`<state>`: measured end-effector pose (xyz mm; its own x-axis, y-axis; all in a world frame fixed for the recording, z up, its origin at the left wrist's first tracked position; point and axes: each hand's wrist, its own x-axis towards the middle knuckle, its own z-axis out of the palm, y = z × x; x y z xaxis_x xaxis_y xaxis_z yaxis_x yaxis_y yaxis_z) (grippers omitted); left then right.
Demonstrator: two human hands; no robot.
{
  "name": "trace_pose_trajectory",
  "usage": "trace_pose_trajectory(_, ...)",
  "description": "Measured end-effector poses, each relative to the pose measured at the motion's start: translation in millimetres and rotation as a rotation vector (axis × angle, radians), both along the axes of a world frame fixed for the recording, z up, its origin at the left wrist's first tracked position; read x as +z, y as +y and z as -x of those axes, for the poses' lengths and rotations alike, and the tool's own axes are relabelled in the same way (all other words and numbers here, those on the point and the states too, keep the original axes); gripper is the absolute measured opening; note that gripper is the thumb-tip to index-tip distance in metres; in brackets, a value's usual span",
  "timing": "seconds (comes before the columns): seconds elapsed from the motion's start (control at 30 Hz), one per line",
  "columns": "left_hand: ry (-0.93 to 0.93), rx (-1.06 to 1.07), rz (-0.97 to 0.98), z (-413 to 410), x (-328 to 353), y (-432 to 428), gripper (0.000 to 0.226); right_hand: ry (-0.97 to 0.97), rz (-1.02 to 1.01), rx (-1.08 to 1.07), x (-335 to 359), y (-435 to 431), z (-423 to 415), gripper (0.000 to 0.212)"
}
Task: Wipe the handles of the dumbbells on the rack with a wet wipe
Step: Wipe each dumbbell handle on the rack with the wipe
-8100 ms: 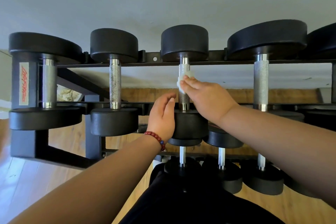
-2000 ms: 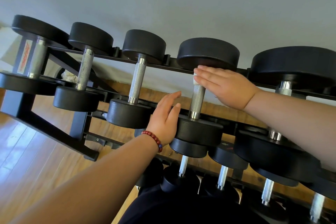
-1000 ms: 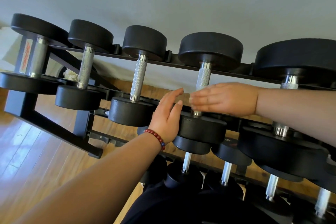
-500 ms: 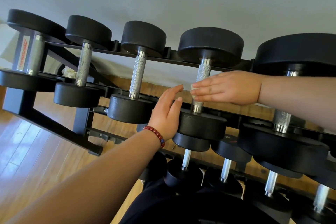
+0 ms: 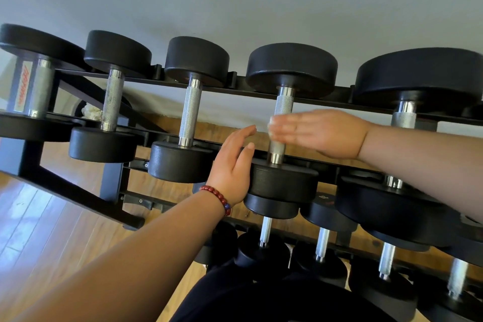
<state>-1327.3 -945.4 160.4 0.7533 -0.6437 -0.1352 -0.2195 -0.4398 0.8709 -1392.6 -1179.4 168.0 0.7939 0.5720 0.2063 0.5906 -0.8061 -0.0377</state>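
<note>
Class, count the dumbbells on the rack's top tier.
5, left to right: first dumbbell at the frame's edge, second dumbbell, third dumbbell, fourth dumbbell under the right hand, fifth dumbbell, the largest. Others may sit beyond the right edge.

Right hand (image 5: 318,131): is lying flat across the handle (image 5: 284,105), fingers straight and together, blurred.
Handle: is running, knurled and silver, between the black heads of the fourth dumbbell (image 5: 291,68) from the left on the top tier; the fingers are covering its middle.
Wet wipe (image 5: 271,133): is showing only as a pale blurred edge at the right fingertips.
Left hand (image 5: 232,165): is pressing its palm against the side of that dumbbell's near head (image 5: 283,183), fingers straight and pointing up.
Bracelet (image 5: 217,197): red beads are circling the left wrist.
Rack (image 5: 235,86): is carrying five dumbbells across its top tier, with the lower dumbbells (image 5: 322,243) sitting beneath.
Floor (image 5: 39,230): wooden boards are showing under the rack.
</note>
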Motion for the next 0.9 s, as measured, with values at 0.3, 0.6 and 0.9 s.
trace_pose_trajectory(0.3,0.039,-0.022,-0.015,-1,5,1,0.049,0.032,-0.079,-0.277,5,13,15,0.051)
trace_pose_trajectory(0.6,0.084,-0.058,-0.024,-11,20,-9,0.038,0.226,-1.253,-1.296,20,74,8,0.034)
trace_pose_trajectory(0.9,0.038,-0.115,-0.041,-14,18,-11,0.039,0.284,-1.751,-1.405,8,79,-13,0.030)
